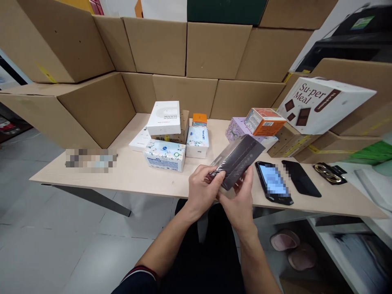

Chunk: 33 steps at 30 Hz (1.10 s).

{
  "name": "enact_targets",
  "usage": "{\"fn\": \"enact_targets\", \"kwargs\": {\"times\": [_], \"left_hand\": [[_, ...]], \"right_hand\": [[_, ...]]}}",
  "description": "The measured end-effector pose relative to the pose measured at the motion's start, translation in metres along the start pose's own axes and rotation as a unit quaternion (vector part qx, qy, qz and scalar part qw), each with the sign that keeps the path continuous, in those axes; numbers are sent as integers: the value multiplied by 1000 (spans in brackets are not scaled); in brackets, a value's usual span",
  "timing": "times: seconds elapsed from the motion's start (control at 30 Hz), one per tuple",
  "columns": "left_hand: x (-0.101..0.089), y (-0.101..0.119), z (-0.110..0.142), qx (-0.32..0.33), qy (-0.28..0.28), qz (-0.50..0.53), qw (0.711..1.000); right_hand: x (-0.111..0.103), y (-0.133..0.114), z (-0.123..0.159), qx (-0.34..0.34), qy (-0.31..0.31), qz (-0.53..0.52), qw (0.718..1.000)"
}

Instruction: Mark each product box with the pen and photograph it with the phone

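A dark grey box in shiny clear wrap [240, 161] is held tilted above the table's front edge. My left hand [203, 188] grips its near left end, thumb on top. My right hand [240, 198] holds the box from below and the right, its fingers partly hidden behind it. Left of the box lie two packs of tissues, one in front [164, 156] and one behind it to the right [197, 142]. Beyond the box's far end sit a purple patterned box [235, 127] and an orange and white box [266, 121].
A white power bank box [164, 116] rests on a brown box. Right of my hands lie a handheld device with a lit screen [273, 183] and a black phone-like slab [301, 178]. Cardboard boxes [185, 93] wall the table's back; a white Su-per Meal box [321, 104] stands right.
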<state>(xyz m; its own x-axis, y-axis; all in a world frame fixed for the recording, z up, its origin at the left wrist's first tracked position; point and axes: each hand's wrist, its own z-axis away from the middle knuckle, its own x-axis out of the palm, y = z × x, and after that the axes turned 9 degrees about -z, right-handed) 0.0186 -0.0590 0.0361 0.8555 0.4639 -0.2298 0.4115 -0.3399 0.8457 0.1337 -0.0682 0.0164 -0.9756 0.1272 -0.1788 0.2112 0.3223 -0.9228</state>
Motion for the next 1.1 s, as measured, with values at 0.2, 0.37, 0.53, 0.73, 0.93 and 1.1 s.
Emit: {"fn": "enact_targets", "kwargs": {"times": [0.2,0.37,0.53,0.73,0.93,1.1], "left_hand": [[19,-7,-13,55,-29,-4,998],[20,-26,-23,78,-86,-30,993],[16,-44,-15,61,-56,-70,994],[12,-61,-5,74,-84,-112,987],[9,-60,-3,89,-119,-121,981],[9,-58,-1,89,-135,-120,980]], "right_hand": [[-8,11,-42,-93,21,153,984],[-11,13,-94,-71,-52,144,986],[-10,15,-144,-73,-151,104,980],[6,30,-199,-79,-173,89,978],[11,30,-214,-102,-96,104,985],[-42,3,-223,-222,177,261,923]]}}
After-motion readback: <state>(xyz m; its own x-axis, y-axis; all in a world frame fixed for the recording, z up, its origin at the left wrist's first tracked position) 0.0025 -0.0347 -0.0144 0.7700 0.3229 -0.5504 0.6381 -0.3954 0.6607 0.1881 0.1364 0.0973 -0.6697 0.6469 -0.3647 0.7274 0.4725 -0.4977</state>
